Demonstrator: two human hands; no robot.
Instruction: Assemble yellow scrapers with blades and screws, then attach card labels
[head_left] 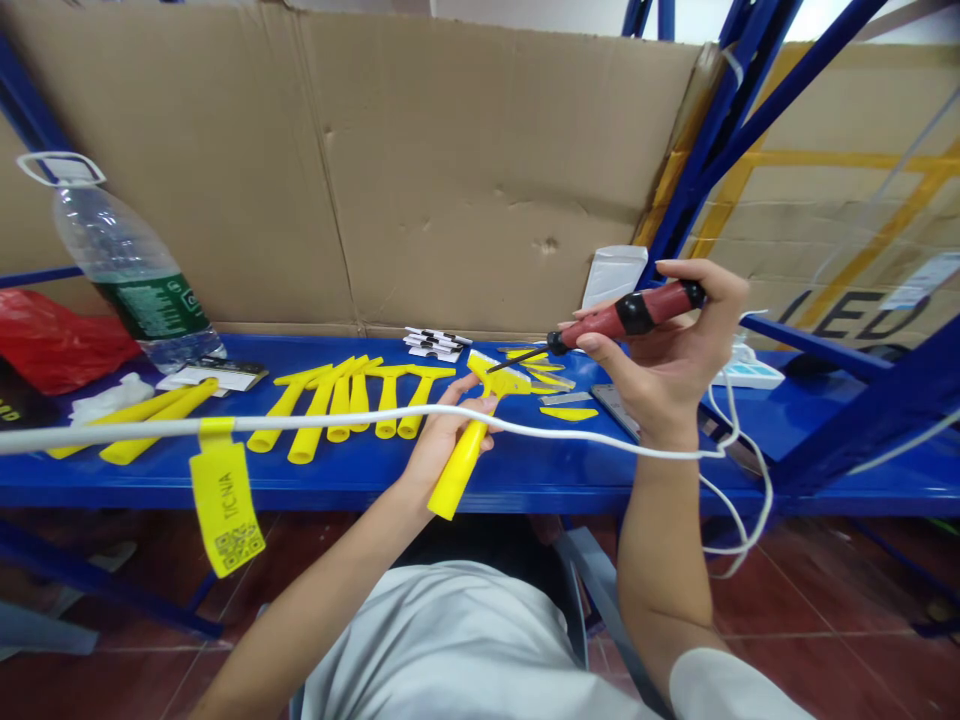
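Observation:
My left hand is closed around a yellow scraper, just below its wide head, with the handle pointing down toward me. In my right hand is a red and black screwdriver, gripped at its handle. Its dark shaft slants down to the left, and the tip meets the scraper head; whether a screw sits there is too small to tell. Right of the head lie several loose yellow pieces and thin blades. Several more yellow scrapers lie in a row left of my left hand.
A white cable with a yellow tag crosses in front of the blue shelf. At left stand a large plastic bottle and a red bag. Small black-and-white boxes sit near the cardboard. Blue posts rise at right.

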